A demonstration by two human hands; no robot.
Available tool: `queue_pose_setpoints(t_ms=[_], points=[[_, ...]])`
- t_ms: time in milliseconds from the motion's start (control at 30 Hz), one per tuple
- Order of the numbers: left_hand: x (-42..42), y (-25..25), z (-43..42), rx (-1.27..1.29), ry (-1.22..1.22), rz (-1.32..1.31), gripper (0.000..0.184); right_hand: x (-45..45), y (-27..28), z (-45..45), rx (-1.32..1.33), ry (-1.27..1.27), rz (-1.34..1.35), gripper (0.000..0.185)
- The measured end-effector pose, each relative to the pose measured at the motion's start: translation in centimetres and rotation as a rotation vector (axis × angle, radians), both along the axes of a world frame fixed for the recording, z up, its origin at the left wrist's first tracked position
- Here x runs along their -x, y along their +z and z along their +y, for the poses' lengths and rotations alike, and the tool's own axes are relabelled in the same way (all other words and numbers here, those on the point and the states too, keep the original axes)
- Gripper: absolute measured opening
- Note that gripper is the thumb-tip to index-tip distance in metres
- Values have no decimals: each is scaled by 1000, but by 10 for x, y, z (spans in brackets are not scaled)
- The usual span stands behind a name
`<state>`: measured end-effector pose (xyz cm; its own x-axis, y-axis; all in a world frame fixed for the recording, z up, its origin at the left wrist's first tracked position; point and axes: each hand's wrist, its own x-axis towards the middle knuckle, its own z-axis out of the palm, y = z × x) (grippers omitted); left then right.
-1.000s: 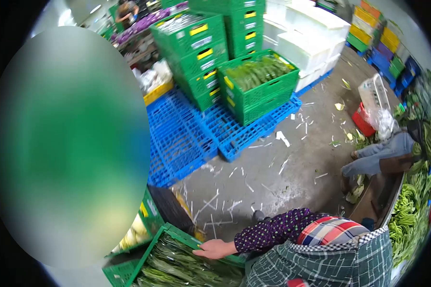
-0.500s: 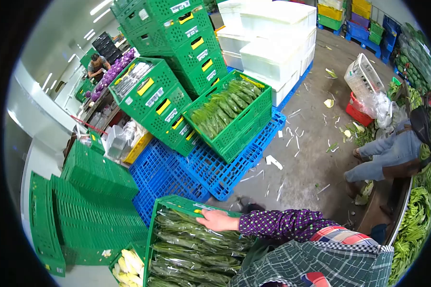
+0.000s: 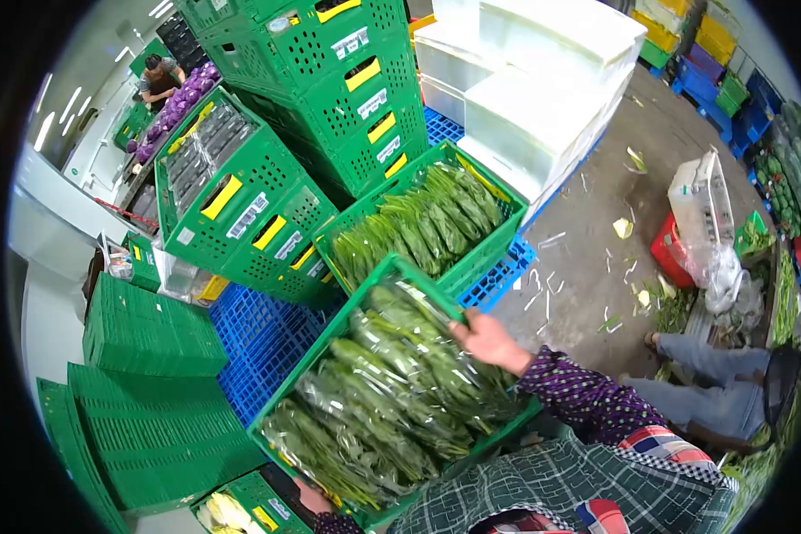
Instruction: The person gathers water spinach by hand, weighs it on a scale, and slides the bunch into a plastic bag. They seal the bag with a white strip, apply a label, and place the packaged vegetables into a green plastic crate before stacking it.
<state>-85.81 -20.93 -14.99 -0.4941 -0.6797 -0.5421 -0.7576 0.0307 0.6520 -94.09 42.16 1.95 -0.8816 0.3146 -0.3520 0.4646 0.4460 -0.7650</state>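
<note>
A green plastic crate is held up at a tilt in front of my body. Inside it lie rows of leafy greens in clear plastic bags. My right hand is closed around the rim at the right side. At the lower left end, my left hand grips the crate, its fingers partly hidden. Just beyond the crate's far corner stands another green crate of bagged greens, on top of one more crate.
Blue pallets lie under tall stacks of green crates. White foam boxes stand behind. Nested green crates fill the left, near a crate of pale vegetables. Scraps litter the floor. A person's legs are at right.
The crate of bagged greens has been raised and moved forward, towards the stacked crates. My right hand moved up and right with it. My left hand has come into view.
</note>
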Motion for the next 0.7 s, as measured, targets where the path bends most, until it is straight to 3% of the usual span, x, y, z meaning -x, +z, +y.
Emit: queue_pose_setpoints(t_ms=[67, 133, 167, 200, 267, 333, 433, 467, 533, 567, 600, 633, 700], points=[[51, 18, 58, 592, -541, 263, 53, 15, -2, 47, -18, -87, 33, 46], [108, -17, 58, 502, -409, 342, 53, 39, -3, 96, -2, -133, 86, 45], [136, 40, 123, 366, -323, 366, 54, 55, -9, 119, -16, -166, 194, 45], [166, 106, 196, 236, -227, 390, 56, 76, 18, 140, 12, -176, 93, 45], [212, 130, 250, 79, -124, 412, 56, 119, 33, 189, -19, -164, 95, 47], [256, 152, 307, 112, -102, 458, 54, 166, 30, 239, -96, -170, 140, 49], [318, 161, 355, -28, -324, 530, 45, 237, 50, 299, -89, -159, 100, 50], [333, 174, 382, -16, -362, 424, 44, 260, 41, 321, -78, -139, 55, 50], [364, 150, 420, 15, -393, 396, 46, 306, -22, 363, -184, -103, 116, 48], [384, 96, 419, 129, -386, 229, 47, 318, -55, 372, -187, -65, 91, 48], [399, 24, 413, 762, -636, 337, 49, 329, -84, 378, -490, -90, 62, 47], [404, 92, 470, 803, -489, 2, 54, 342, -100, 382, -797, -110, 50, 47], [409, 101, 472, 792, -477, 24, 56, 355, -107, 380, -821, -145, -31, 47]])
